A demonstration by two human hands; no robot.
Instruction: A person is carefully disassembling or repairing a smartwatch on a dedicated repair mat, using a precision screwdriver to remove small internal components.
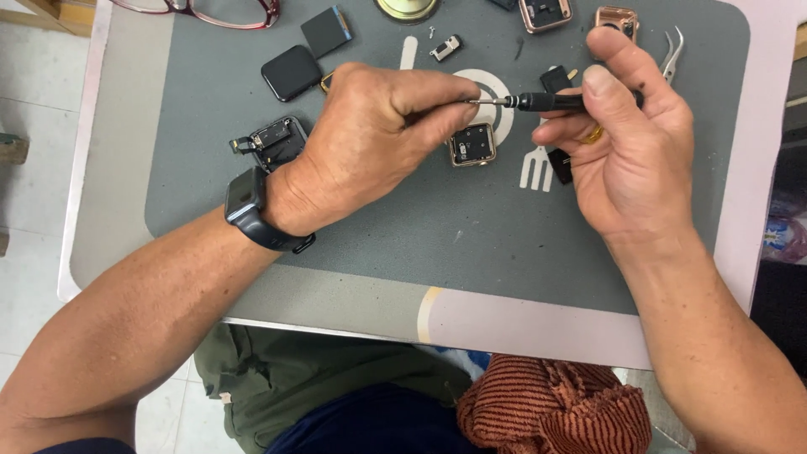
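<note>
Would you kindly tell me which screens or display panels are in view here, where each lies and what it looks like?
Loose watch screen: upper left of the grey mat, rounded square, glossy black.
Small display panel: beside it toward the top edge, rectangular, dark grey, blue edge.
Wristwatch: on the left hand's wrist, dark screen, dark strap.
</note>
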